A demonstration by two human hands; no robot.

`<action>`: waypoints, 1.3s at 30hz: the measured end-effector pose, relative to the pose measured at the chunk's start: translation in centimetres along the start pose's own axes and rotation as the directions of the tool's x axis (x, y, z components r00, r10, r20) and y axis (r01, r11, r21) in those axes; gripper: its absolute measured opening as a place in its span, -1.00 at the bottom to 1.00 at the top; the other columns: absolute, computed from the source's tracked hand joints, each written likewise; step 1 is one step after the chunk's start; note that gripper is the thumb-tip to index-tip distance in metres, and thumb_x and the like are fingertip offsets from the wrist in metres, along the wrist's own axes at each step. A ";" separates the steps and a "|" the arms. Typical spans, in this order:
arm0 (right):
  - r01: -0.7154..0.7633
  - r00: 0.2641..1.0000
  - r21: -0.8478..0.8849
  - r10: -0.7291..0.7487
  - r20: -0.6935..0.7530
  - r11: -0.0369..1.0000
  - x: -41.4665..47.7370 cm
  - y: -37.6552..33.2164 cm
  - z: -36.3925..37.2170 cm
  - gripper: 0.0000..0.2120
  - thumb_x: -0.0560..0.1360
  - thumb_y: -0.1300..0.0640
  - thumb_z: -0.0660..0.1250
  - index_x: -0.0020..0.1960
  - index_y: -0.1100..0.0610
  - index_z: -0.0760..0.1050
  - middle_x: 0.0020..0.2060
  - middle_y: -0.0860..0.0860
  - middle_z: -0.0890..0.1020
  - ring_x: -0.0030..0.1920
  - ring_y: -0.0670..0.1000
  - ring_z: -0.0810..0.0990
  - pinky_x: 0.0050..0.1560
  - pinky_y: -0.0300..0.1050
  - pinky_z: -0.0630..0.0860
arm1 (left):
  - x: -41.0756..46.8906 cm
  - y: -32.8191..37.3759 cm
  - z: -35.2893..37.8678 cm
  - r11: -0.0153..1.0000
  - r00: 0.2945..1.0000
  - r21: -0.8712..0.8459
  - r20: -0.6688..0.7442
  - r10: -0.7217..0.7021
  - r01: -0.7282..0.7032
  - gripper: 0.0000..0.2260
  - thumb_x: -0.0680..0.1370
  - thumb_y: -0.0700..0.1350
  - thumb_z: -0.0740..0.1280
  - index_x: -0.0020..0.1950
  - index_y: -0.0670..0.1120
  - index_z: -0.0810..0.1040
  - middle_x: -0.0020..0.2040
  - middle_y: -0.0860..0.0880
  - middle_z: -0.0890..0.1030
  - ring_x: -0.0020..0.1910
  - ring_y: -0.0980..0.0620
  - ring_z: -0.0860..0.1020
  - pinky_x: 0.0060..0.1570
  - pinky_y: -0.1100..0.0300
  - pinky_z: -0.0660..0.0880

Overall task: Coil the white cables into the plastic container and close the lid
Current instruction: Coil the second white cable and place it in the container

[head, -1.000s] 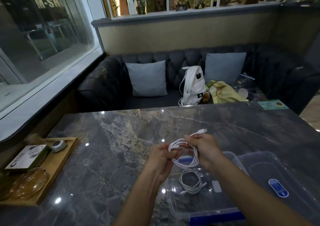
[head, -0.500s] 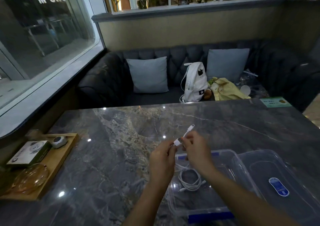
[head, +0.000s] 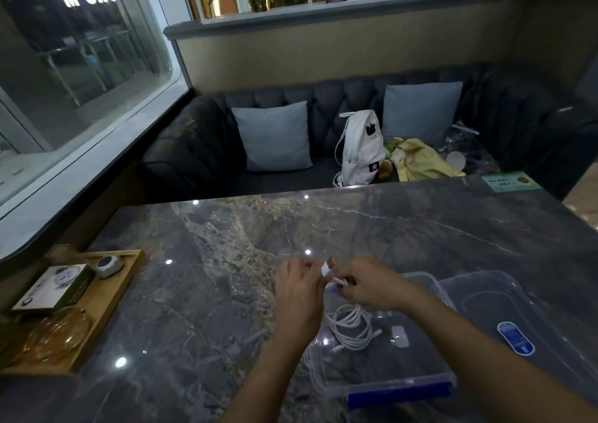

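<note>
White cable (head: 336, 281) over the open container (head: 401, 387)
Left hand (head: 299, 296) and right hand (head: 372, 288) both pinch it; another coil (head: 352, 327) lies inside.

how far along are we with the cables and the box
Done: one coiled white cable already lies inside the open plastic container. In hand: the left hand and right hand hold a second white cable between them just above the container, its plug end sticking up; how tightly it is coiled is hidden. Left: lay it in, then fit the lid, which sits on the table to the right.
</note>
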State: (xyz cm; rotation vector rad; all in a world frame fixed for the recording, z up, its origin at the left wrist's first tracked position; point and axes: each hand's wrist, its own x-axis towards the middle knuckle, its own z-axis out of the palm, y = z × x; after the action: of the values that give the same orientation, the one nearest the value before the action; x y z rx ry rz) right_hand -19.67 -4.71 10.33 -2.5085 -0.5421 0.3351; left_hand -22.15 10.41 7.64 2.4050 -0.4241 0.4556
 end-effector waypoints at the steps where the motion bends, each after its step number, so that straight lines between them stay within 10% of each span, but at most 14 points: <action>1: 0.007 1.000 0.076 -0.008 0.017 0.997 -0.1 0.3 -0.1 -0.89 0.44 0.21 0.29 -0.23 0.21 0.54 -0.42 0.04 0.48 -0.39 -0.03 0.42 -0.33 -0.12 0.33 | 0.1 0.2 -0.1 0.985 0.992 -0.144 0.095 -0.083 0.096 -0.78 0.58 -0.10 0.19 -0.01 -0.14 0.61 -0.14 -0.14 0.61 -0.13 -0.10 0.53 -0.09 -0.01 0.46; 6: -0.039 0.998 0.432 0.055 -0.023 0.901 -0.8 1.2 -0.1 -0.91 0.43 0.25 0.35 -0.15 0.28 0.59 -0.49 -0.09 0.47 -0.48 -0.20 0.38 -0.41 -0.28 0.33 | 0.9 0.6 -0.1 0.721 0.885 -0.522 0.352 -0.305 0.456 -0.74 0.58 -0.17 0.22 -0.29 -0.01 0.52 -0.39 0.01 0.57 -0.35 0.01 0.57 -0.22 -0.04 0.53; 12: 0.151 0.950 -0.015 -0.149 -0.276 0.988 -1.0 1.1 0.7 -0.73 0.42 0.17 0.38 0.11 0.05 0.46 -0.02 -0.03 0.58 -0.07 0.00 0.55 -0.10 -0.04 0.51 | 1.4 0.5 0.2 0.283 0.788 -0.758 0.458 -0.412 0.588 -0.88 0.48 -0.30 0.34 -0.23 -0.21 0.63 -0.36 -0.11 0.65 -0.40 0.03 0.62 -0.31 0.22 0.60; 16: 0.277 0.843 -0.140 -0.311 -0.440 0.951 -1.5 1.1 0.5 -0.77 0.38 0.27 0.38 0.05 0.21 0.57 -0.08 0.13 0.65 -0.15 0.15 0.62 -0.20 0.05 0.58 | 1.7 0.1 0.0 0.106 0.741 -0.761 0.576 -0.344 0.640 -0.88 0.48 -0.36 0.28 -0.12 -0.27 0.62 -0.39 -0.08 0.66 -0.40 0.05 0.62 -0.17 0.14 0.63; 24: 0.137 0.935 0.284 -0.029 -0.353 0.949 -1.7 1.6 1.4 -0.87 0.28 0.18 0.53 -0.21 0.15 0.60 -0.43 -0.21 0.52 -0.41 -0.25 0.50 -0.36 -0.46 0.36 | 1.6 0.5 -0.6 0.456 0.767 -0.617 0.526 -0.367 0.642 -0.91 0.43 -0.34 0.38 -0.23 -0.23 0.66 -0.50 -0.05 0.62 -0.55 0.07 0.57 -0.44 0.24 0.56; 30: 0.053 0.944 0.486 0.115 -0.309 0.872 -1.8 2.0 1.7 -0.67 0.24 0.24 0.55 -0.36 -0.16 0.51 -0.42 -0.16 0.60 -0.37 -0.22 0.53 -0.27 -0.31 0.47 | 1.7 0.3 -0.5 0.712 0.840 -0.494 0.479 -0.255 0.498 -0.92 0.40 -0.26 0.44 -0.25 -0.10 0.69 -0.51 -0.01 0.60 -0.49 0.05 0.56 -0.33 0.13 0.50; 39: 0.073 0.965 0.608 0.098 -0.242 0.790 -2.0 1.6 0.9 -0.63 0.27 0.21 0.53 -0.10 -0.19 0.53 -0.36 0.12 0.60 -0.32 0.02 0.56 -0.24 -0.02 0.50 | 2.2 0.2 -1.2 0.779 0.854 -0.495 0.511 -0.098 0.385 -0.83 0.36 -0.22 0.46 -0.08 -0.16 0.57 -0.13 -0.18 0.68 -0.09 -0.16 0.65 0.01 -0.14 0.57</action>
State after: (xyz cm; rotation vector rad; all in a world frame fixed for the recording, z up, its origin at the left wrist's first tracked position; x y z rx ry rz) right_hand -21.24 -6.40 8.90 -1.8736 -0.2483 0.1424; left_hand -20.53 10.68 9.53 1.8872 -0.3661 -0.3518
